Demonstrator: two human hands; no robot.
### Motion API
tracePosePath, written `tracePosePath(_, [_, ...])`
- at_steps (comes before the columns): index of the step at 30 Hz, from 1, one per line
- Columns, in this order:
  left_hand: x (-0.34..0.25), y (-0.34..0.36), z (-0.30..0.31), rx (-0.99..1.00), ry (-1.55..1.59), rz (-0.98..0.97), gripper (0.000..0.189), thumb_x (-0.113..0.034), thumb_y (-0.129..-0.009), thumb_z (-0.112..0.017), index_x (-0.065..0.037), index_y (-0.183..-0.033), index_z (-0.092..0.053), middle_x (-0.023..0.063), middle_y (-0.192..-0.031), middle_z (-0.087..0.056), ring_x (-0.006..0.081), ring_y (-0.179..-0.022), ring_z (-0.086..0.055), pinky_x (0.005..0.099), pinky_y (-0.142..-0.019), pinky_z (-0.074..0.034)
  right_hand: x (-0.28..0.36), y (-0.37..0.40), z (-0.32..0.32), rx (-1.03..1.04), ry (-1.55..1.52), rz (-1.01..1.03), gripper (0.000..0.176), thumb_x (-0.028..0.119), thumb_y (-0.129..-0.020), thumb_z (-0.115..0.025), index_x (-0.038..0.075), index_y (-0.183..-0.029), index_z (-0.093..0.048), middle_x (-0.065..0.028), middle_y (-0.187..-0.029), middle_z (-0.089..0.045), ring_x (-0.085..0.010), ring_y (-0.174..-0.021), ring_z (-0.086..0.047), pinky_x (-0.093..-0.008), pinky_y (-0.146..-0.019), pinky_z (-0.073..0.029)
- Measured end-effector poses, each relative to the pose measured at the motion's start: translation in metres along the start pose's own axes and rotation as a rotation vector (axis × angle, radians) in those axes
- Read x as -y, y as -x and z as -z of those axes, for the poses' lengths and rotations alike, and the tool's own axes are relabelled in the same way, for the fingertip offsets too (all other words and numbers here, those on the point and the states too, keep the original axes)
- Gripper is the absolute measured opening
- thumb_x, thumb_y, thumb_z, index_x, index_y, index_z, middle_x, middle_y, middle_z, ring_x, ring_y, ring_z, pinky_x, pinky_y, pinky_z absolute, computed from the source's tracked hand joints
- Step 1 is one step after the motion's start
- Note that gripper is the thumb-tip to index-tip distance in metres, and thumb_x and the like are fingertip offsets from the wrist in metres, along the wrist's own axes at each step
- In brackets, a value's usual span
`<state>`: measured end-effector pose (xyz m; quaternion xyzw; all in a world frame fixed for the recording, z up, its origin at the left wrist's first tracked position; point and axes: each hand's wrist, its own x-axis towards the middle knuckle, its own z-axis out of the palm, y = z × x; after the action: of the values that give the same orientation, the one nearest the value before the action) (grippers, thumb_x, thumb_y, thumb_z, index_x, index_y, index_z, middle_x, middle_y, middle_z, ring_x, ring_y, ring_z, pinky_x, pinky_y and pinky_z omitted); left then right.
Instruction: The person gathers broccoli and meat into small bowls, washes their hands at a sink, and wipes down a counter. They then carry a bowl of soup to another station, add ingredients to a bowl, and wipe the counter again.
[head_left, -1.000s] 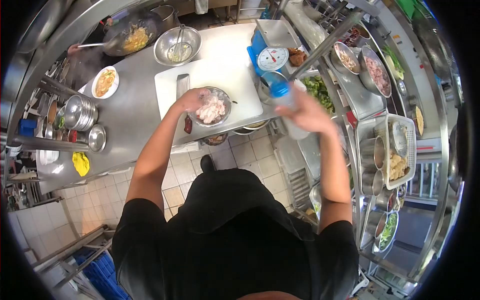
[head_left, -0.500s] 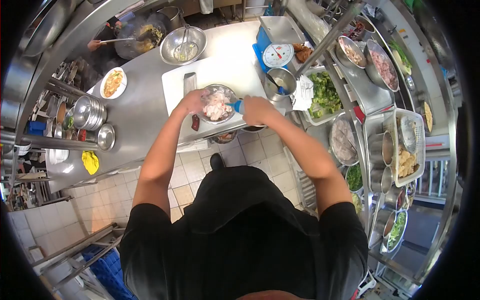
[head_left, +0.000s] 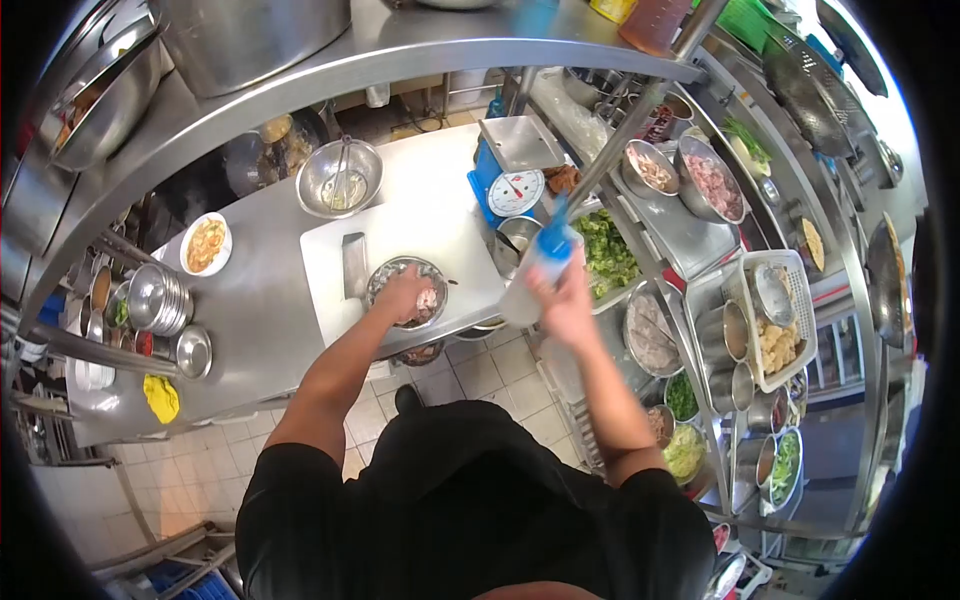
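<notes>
My left hand [head_left: 402,296] is down in a metal bowl [head_left: 445,287], touching pale pieces of raw meat [head_left: 427,304]; its fingertips are hidden. The bowl stands on a white cutting board [head_left: 325,240]. Left of the bowl lies a cleaver [head_left: 354,262] with a broad blade. My right hand [head_left: 566,308] is wrapped round a squeeze bottle [head_left: 530,285] with a blue cap. The bottle is blurred by motion, with its nozzle pointing up, right of the board and near a small metal pot [head_left: 516,238].
A blue dial scale [head_left: 515,190] stands behind the pot, and a bowl with a whisk [head_left: 340,178] is behind the board. Broccoli [head_left: 606,255] fills a tray at the right. Overhead runs a steel shelf [head_left: 440,62]. A white bowl of food [head_left: 206,245] sits at the left.
My right hand has moved the bottle from over the bowl to the right and turned its nozzle upward. The left hand has gone from the bowl's rim into the meat. My view has tilted up.
</notes>
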<state>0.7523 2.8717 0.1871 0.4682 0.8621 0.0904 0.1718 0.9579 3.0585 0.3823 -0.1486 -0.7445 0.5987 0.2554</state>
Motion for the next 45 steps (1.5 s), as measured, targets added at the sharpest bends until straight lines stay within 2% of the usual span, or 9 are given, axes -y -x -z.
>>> tracePosePath(5, [0.019, -0.010, -0.020, -0.137, 0.094, -0.063, 0.038, -0.015, -0.071, -0.072, -0.016, -0.106, -0.058, 0.0176, -0.106, -0.055, 0.0379, -0.100, -0.058, 0.0471, -0.084, -0.049, 0.198, -0.096, 0.024, -0.291, 0.117, 0.716, 0.034, 0.023, -0.088, -0.066, 0.002, -0.111, -0.051, -0.0051, -0.092, -0.057, -0.0121, -0.082, -0.054, -0.0265, -0.075, -0.046])
tracePosePath(11, [0.019, -0.015, 0.033, 0.348, 0.105, -0.208, 0.057, -0.036, -0.074, -0.072, -0.012, -0.123, -0.057, 0.0220, -0.117, -0.058, 0.0402, -0.105, -0.058, 0.0421, -0.091, -0.047, 0.262, -0.214, 0.013, -0.478, 0.344, 0.677, 0.041, 0.028, -0.085, -0.065, -0.003, -0.112, -0.059, -0.0153, -0.105, -0.065, -0.0228, -0.096, -0.060, -0.0348, -0.085, -0.046])
tracePosePath(18, [-0.010, 0.000, -0.001, -0.119, 0.038, 0.255, 0.043, -0.027, -0.076, -0.070, -0.012, -0.114, -0.059, 0.0264, -0.127, -0.050, 0.0405, -0.104, -0.058, 0.0468, -0.086, -0.049, 0.230, -0.208, 0.011, -0.789, 0.857, 0.573, 0.033, 0.025, -0.089, -0.067, 0.002, -0.111, -0.058, -0.0051, -0.096, -0.064, -0.0111, -0.084, -0.059, -0.0277, -0.077, -0.047])
tracePosePath(21, [-0.015, 0.000, -0.011, -0.164, 0.221, 0.374, 0.043, -0.026, -0.076, -0.070, -0.007, -0.112, -0.057, 0.0278, -0.126, -0.048, 0.0399, -0.106, -0.057, 0.0459, -0.085, -0.051, 0.125, -0.113, -0.038, -0.539, 0.256, 0.737, 0.022, 0.016, -0.092, -0.058, -0.002, -0.101, -0.051, -0.0131, -0.092, -0.057, -0.0226, -0.084, -0.055, -0.0352, -0.078, -0.045])
tracePosePath(24, [-0.013, -0.010, -0.010, -0.112, 0.375, 0.493, 0.045, -0.027, -0.075, -0.071, -0.003, -0.110, -0.055, 0.0261, -0.121, -0.051, 0.0383, -0.110, -0.055, 0.0442, -0.086, -0.051, -0.118, -0.027, -0.103, 0.106, 0.860, -0.065, 0.074, 0.035, -0.081, -0.069, -0.008, -0.131, -0.036, -0.0301, -0.124, -0.046, -0.0411, -0.108, -0.054, -0.0440, -0.084, -0.051])
tracePosePath(25, [-0.007, -0.018, -0.018, -0.109, 0.396, 0.562, 0.045, -0.028, -0.074, -0.072, -0.003, -0.109, -0.056, 0.0247, -0.119, -0.052, 0.0379, -0.110, -0.055, 0.0447, -0.088, -0.049, -0.122, -0.008, -0.119, 0.298, 0.373, -0.737, 0.086, 0.032, -0.082, -0.069, -0.008, -0.141, -0.020, -0.0317, -0.131, -0.039, -0.0422, -0.112, -0.052, -0.0420, -0.072, -0.058])
tracePosePath(28, [0.013, -0.045, -0.067, -0.160, 0.276, 0.467, 0.061, -0.034, -0.071, -0.074, -0.004, -0.119, -0.051, 0.0220, -0.118, -0.053, 0.0396, -0.113, -0.053, 0.0455, -0.092, -0.046, -0.218, 0.015, -0.154, 0.142, -0.042, -0.786, 0.047, 0.020, -0.087, -0.056, -0.004, -0.122, -0.036, -0.0247, -0.111, -0.049, -0.0288, -0.078, -0.064, -0.0346, -0.050, -0.057])
tracePosePath(40, [-0.054, 0.164, -0.018, -0.310, 0.058, 0.252, 0.066, -0.029, -0.063, -0.077, -0.014, -0.123, -0.056, 0.0149, -0.124, -0.049, 0.0396, -0.107, -0.054, 0.0462, -0.093, -0.044, -0.124, 0.060, -0.150, 0.714, -0.421, -0.715, 0.039, -0.004, -0.070, -0.048, 0.008, -0.107, -0.042, -0.0077, -0.073, -0.054, -0.0179, -0.046, -0.052, -0.0294, -0.029, -0.033])
tracePosePath(45, [-0.040, 0.248, -0.035, -0.219, 0.171, 0.609, 0.054, -0.026, -0.068, -0.072, -0.017, -0.120, -0.059, 0.0167, -0.126, -0.050, 0.0361, -0.115, -0.051, 0.0463, -0.093, -0.045, -0.124, 0.115, -0.230, 0.848, -0.430, -0.742, 0.044, -0.005, -0.070, -0.049, 0.010, -0.110, -0.040, -0.0076, -0.073, -0.054, -0.0182, -0.046, -0.051, -0.0283, -0.030, -0.031])
